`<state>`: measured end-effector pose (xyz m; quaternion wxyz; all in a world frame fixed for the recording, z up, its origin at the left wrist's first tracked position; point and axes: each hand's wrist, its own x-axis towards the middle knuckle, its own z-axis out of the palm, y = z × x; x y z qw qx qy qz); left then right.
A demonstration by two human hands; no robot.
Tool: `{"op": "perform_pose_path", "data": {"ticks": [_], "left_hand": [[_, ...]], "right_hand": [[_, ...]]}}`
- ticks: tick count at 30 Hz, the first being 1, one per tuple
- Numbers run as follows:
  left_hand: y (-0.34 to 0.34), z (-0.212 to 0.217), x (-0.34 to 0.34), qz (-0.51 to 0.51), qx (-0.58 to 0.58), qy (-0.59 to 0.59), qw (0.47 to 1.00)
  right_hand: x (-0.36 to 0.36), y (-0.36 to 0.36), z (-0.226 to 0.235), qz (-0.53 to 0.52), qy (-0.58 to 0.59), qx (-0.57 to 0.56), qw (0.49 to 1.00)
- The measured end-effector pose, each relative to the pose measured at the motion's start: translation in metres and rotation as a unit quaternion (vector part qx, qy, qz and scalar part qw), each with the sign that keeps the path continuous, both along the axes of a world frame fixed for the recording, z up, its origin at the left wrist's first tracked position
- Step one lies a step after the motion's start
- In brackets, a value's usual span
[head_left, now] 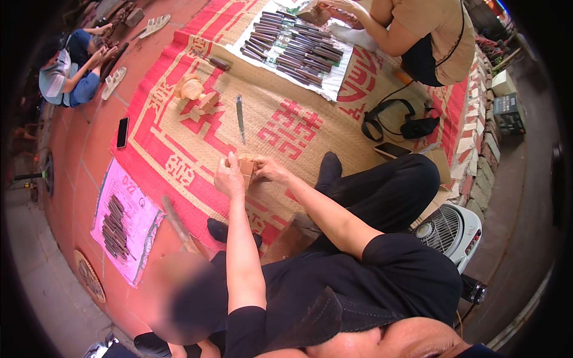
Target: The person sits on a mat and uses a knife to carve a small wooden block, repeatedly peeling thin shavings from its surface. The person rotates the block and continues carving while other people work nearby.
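Observation:
Over the woven mat, my left hand [229, 180] and my right hand [270, 169] are close together, fingers closed on a small brown block [246, 170]. The left thumb and fingers grip its left side, and the right fingers pinch its upper right edge, where a pale tan strip shows. What it is made of I cannot tell. Just beyond lies a slim metal blade [240, 116] with its length pointing away from me. Farther left on the mat are a tan coiled bundle [190, 89] and a brown block beside it.
A white sheet [331, 89] bears rows of dark brown sticks, with a person [439, 36] crouching beside it. Left are a phone [122, 132] and a pink sheet [134, 262] with dark sticks. A fan [444, 232] stands right; black straps [388, 116] lie on the mat.

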<state>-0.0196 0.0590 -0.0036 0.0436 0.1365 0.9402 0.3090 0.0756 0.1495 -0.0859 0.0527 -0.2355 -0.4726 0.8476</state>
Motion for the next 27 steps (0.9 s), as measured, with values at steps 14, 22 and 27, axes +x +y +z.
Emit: {"op": "perform_pose_path", "data": {"ticks": [14,22,27], "left_hand": [[-0.002,0.002,0.001,0.002,0.003,0.008,1.000],[0.002,-0.003,0.002,0.000,-0.003,0.017,1.000],[0.001,-0.002,0.001,0.002,0.012,0.012,1.000]], "right_hand": [[-0.011,-0.008,0.034,-0.031,-0.008,0.066,0.997],[-0.014,0.012,-0.008,-0.027,-0.089,0.186,0.978],[0.000,-0.003,0.002,0.022,-0.032,0.047,0.998]]}}
